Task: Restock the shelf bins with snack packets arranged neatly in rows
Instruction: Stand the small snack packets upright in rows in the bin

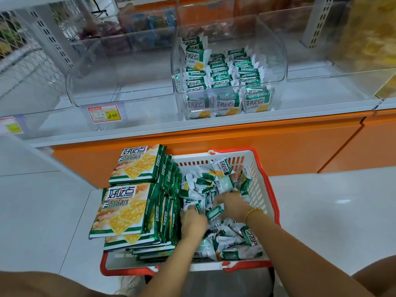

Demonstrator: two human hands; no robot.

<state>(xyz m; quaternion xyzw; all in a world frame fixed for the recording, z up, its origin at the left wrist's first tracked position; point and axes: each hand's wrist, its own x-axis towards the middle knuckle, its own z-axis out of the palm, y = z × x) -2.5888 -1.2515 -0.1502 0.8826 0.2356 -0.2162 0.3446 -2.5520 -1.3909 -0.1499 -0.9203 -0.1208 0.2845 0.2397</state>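
Note:
A red and white basket (269,189) on the floor holds a heap of small green-and-white snack packets (216,183). Both hands are down in that heap. My left hand (192,219) curls its fingers round some packets near the middle. My right hand (232,203), with a gold bracelet at the wrist, grips packets beside it. One green packet (214,212) sticks out between the two hands. On the shelf above, a clear bin (276,61) holds the same packets (231,71) standing in rows, with one packet (195,52) upright at the back left.
Flattened large snack bags (128,202) are stacked on the basket's left side. A clear bin (96,67) with an 8.60 price tag (105,113) stands left of the stocked one. Another clear bin (300,46) stands at the right. An orange shelf base (278,142) runs behind the basket.

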